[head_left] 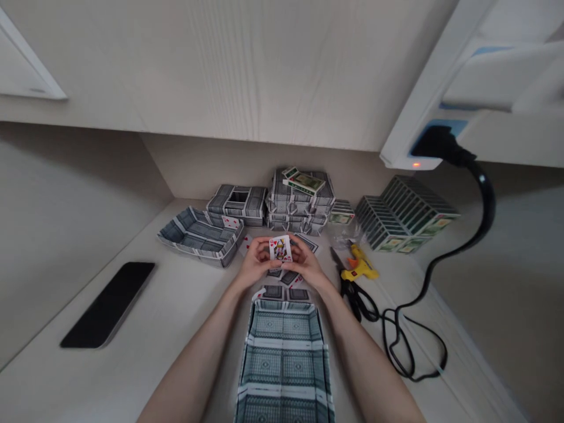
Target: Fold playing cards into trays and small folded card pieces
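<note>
Between both hands a playing card (pixel 281 249), a red-heart face card, is held upright with its face toward me. My left hand (pixel 257 262) grips its left side and my right hand (pixel 305 261) its right side, thumbs along the lower edge. Whether more cards sit behind it is hidden. Loose cards (pixel 291 277) lie on the table under the hands. Nearer to me, between my forearms, stands a long open tray made of playing cards (pixel 282 358), backs showing, with more cards at its far end.
Card-built boxes (pixel 238 202) and a stacked card box (pixel 301 200) stand at the back, with a card-built tray (pixel 200 235) at left. A phone (pixel 108 305) lies left. Right are scissors (pixel 359 299), a yellow glue gun (pixel 360 265), card packs (pixel 405 211) and a black cable (pixel 425 288).
</note>
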A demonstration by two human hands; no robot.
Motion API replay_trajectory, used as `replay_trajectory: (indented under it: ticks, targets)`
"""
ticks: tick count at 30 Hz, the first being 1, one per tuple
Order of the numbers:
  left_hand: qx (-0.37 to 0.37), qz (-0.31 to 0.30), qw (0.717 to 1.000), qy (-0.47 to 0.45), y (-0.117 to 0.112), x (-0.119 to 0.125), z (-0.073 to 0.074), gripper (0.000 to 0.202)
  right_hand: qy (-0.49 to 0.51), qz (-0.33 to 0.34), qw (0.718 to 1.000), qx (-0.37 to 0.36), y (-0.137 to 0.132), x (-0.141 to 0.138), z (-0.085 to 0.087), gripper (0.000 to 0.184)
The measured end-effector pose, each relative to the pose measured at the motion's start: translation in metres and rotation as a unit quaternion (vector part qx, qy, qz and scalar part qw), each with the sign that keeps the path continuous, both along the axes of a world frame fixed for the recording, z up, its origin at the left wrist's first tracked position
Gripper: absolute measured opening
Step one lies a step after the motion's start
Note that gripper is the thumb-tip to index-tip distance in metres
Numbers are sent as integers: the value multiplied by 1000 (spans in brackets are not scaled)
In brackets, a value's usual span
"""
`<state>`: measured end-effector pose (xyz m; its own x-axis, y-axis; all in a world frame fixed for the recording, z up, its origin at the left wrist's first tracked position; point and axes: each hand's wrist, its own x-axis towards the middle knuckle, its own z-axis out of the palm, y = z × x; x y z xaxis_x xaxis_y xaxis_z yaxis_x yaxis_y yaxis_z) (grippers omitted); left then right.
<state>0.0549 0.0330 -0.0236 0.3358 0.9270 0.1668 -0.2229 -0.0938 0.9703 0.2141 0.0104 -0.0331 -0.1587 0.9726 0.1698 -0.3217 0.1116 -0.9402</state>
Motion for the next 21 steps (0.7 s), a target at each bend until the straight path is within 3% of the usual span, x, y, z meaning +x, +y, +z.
replay_trajectory:
  ticks: [11, 21]
  targets:
    - [5, 3, 1000, 18, 3, -1, -5, 42, -4, -52, 999, -10, 1, -4, 0, 47]
    - [-5, 4, 999, 53, 2, -1, 0, 33, -34, -80, 996, -35, 4, -6, -7, 33]
